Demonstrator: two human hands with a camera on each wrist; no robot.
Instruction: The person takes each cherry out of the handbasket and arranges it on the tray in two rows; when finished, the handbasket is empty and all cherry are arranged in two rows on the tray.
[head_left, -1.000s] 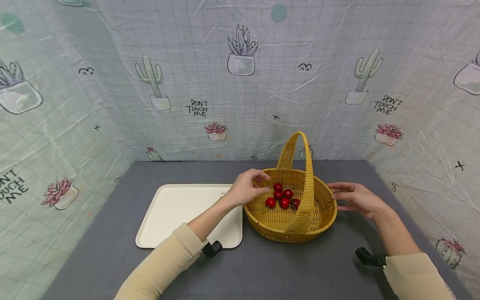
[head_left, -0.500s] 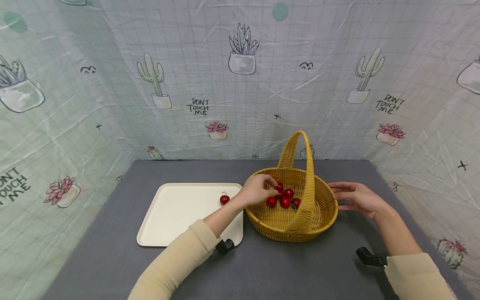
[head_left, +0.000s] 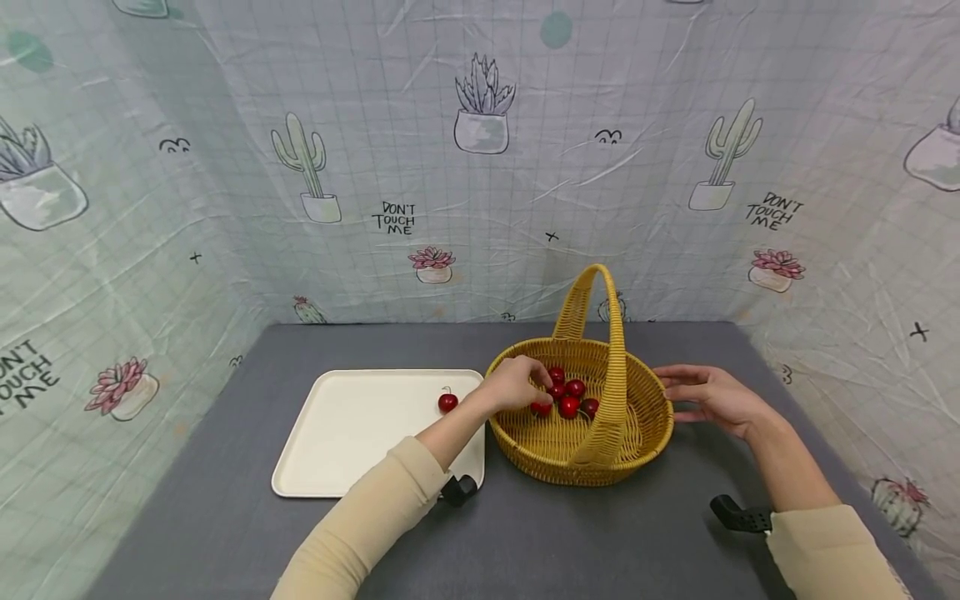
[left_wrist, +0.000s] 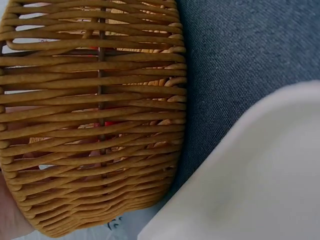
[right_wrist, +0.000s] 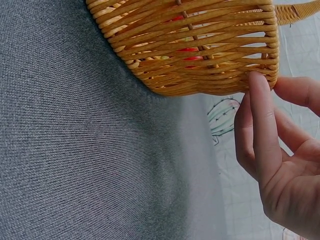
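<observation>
Left hand (head_left: 516, 384) shifted to round red cherry (head_left: 541, 411); grip unclear, pick unconfirmed. Right hand (head_left: 711, 397), fingers loose, touches oval yellow wicker basket (head_left: 525, 459).

Beyond your left hand (head_left: 517, 385) and off to its left, the printed cloth (head_left: 360, 108) carries black lettering (head_left: 393, 218) that you can read as "DON'T TOUCH ME", and a second lettering (head_left: 776, 212) with the same words stands beyond your right hand (head_left: 708, 396), a little to its right. Well out to your left hand's left, you find a third lettering (head_left: 26, 375) on the cloth, cut by the head view's edge, its "ME" whole. You also see small x-shaped marks (head_left: 552, 237) on the cloth, one beyond your left hand, another far to its left, another to the right of your right hand.
</observation>
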